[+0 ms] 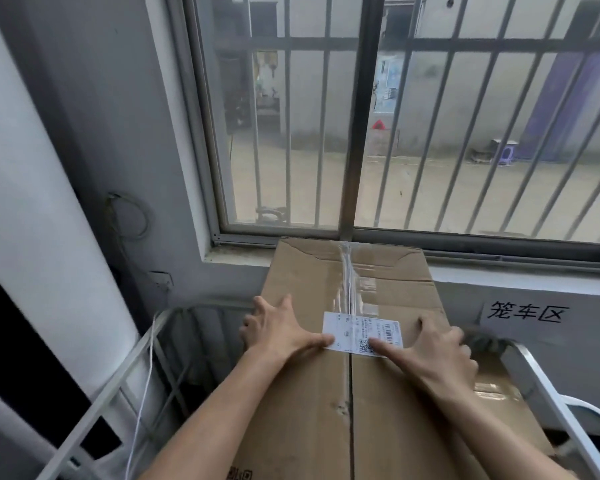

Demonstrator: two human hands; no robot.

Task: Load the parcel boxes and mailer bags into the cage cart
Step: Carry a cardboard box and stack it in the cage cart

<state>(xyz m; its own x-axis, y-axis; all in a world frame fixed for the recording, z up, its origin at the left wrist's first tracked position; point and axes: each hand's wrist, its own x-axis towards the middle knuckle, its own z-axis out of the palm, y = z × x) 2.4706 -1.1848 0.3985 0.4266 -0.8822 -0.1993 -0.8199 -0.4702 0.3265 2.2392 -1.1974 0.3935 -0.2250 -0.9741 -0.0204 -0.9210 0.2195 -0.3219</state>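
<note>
A large brown cardboard parcel box (326, 410), taped along its middle seam, fills the lower centre. It bears a white shipping label (361, 332). My left hand (281, 329) lies on the box top at its left edge, fingers curled over the side, thumb on the label. My right hand (437, 351) lies spread on the top at the right, thumb pressing the label. The box sits inside the grey metal cage cart (118, 386), whose rails show on both sides. No mailer bags are in sight.
A barred window (395, 116) and its sill stand just behind the box. A white pillar (32, 202) is at the left. A paper sign with characters (527, 311) hangs on the wall at the right. A white cord (146, 375) hangs along the cart's left rail.
</note>
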